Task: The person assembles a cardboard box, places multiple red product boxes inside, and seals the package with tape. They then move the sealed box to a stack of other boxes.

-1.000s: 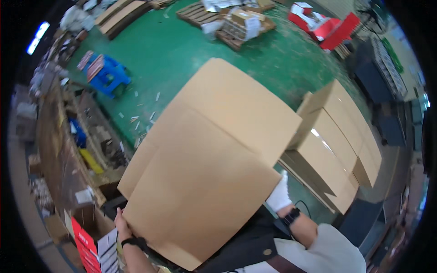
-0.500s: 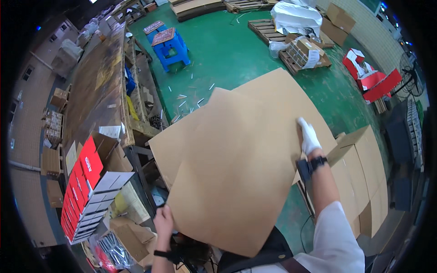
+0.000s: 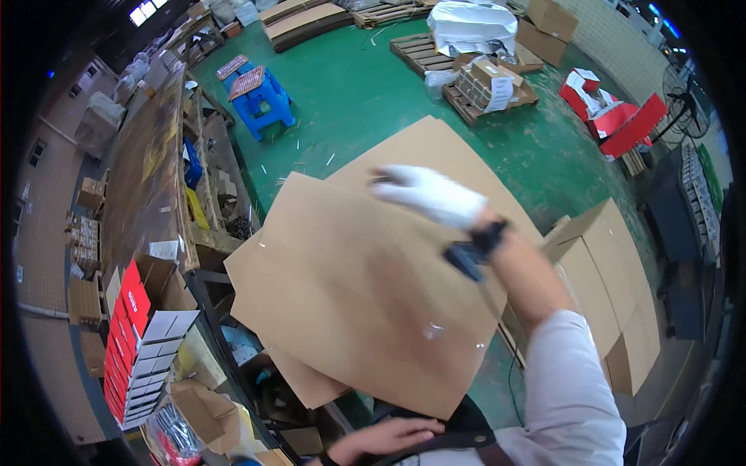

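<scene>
A large brown cardboard sheet (image 3: 350,272) lies askew on top of other cardboard in front of me. Small shiny spots show on its face. My right hand (image 3: 431,196), in a white glove, is over the sheet's far part with its fingers stretched to the left; they are slightly blurred, and I cannot tell whether they touch it. A dark device is strapped at that wrist. My bare left hand (image 3: 392,436) is near my body by the sheet's lower corner, fingers extended and lying flat against a dark apron (image 3: 474,423).
On the left stand a long worn workbench (image 3: 148,155) and a red-and-white carton stack (image 3: 144,342). Folded cardboard boxes (image 3: 606,287) are at the right. Blue stools (image 3: 260,105), loaded pallets (image 3: 474,85) and a fan (image 3: 684,105) stand farther off on the green floor.
My left hand has let go of the sheet's left corner and moved right, to the near corner. My right hand has swept left from the right edge. The top sheet has turned and the view has shifted.
</scene>
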Demonstrator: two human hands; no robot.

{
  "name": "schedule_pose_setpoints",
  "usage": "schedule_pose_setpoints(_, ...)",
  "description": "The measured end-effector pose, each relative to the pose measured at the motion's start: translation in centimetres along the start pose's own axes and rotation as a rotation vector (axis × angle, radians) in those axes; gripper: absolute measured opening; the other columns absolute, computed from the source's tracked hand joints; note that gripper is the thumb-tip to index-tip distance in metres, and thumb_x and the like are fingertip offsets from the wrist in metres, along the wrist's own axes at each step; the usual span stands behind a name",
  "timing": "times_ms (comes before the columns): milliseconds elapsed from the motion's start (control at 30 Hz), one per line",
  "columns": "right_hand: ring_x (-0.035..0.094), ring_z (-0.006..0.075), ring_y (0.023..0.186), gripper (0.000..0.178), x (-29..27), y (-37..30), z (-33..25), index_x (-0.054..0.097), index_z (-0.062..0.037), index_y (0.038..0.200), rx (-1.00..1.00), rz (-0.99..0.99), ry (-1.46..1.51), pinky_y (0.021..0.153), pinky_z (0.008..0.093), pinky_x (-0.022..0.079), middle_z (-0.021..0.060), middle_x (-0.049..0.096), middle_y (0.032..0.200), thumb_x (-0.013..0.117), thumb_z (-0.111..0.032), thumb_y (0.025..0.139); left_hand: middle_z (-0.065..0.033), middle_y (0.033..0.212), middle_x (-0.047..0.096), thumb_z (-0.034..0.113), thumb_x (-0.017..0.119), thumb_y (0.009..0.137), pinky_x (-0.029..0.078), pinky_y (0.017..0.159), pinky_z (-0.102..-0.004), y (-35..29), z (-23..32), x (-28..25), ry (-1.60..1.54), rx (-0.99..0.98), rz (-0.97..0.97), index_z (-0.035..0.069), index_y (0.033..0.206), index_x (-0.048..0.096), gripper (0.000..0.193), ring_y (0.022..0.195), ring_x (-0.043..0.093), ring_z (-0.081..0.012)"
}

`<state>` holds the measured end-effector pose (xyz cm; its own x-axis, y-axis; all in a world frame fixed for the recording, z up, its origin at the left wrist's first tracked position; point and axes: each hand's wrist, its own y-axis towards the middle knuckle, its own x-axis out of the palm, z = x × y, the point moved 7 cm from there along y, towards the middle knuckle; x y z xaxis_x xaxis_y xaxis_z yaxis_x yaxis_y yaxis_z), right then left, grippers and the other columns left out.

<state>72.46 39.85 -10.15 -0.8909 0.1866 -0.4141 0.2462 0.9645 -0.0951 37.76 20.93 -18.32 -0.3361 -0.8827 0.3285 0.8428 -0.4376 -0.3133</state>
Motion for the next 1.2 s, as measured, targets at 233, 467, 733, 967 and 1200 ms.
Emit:
schedule_pose_setpoints(233,0.059,0.0221,0.098,0.040,-11.5,-43.9,16.6,0.055,-0.0136,0.118,0.607,0.902,0.903,0.080,0.0436,0.052,0.0045,0.059,0.110,0.049,-0.046,0.096,-0.0055,0.096,0.067,0.035,0.058,0.095,0.048,0.070,-0.0269,-10.0,17.2,-28.1,0.235,-0.089,1.066,0.004,0.108,0.065,0.034,0.084,0.063,-0.0143)
schedule_pose_setpoints(467,0.058,0.0218,0.102,0.048,27.0,-42.2,28.3,0.053,-0.0066,0.129,1.010,0.434,1.007,0.087,0.0376,0.048,0.0102,0.062,0.116,0.044,-0.044,0.099,-0.0113,0.101,0.063,0.050,0.049,0.095,0.052,0.070,-0.0308,-2.9,16.2,-52.1,0.275,-0.059,1.168,0.002,0.110,0.058,0.051,0.087,0.063,-0.0174)
schedule_pose_setpoints(733,0.061,0.0215,0.108,0.058,29.5,-37.1,20.6,0.055,-0.0114,0.132,1.116,0.940,1.489,0.092,0.0386,0.047,0.0089,0.062,0.123,0.035,-0.055,0.098,-0.0133,0.132,0.056,0.053,0.038,0.094,0.040,0.102,-0.0436,4.6,14.2,-45.3,-0.177,-0.568,0.683,0.003,0.135,0.048,0.066,0.122,0.051,-0.0314)
schedule_pose_setpoints(967,0.057,0.0236,0.116,0.073,31.9,-36.2,25.9,0.059,-0.0090,0.128,1.165,0.850,1.212,0.100,0.0393,0.039,0.0115,0.060,0.128,0.032,-0.066,0.093,-0.0131,0.132,0.056,0.052,0.037,0.094,0.038,0.105,-0.0420,2.6,13.5,-47.7,-0.102,-0.491,0.675,0.003,0.135,0.048,0.065,0.123,0.050,-0.0315)
schedule_pose_setpoints(1200,0.058,0.0262,0.114,0.075,31.9,-45.7,25.4,0.056,-0.0086,0.131,1.175,0.877,1.309,0.100,0.0416,0.039,0.0137,0.059,0.128,0.032,-0.068,0.092,-0.0134,0.128,0.058,0.052,0.037,0.095,0.041,0.103,-0.0417,4.9,13.8,-37.8,-0.146,-0.441,0.682,0.002,0.131,0.050,0.062,0.119,0.053,-0.0304)
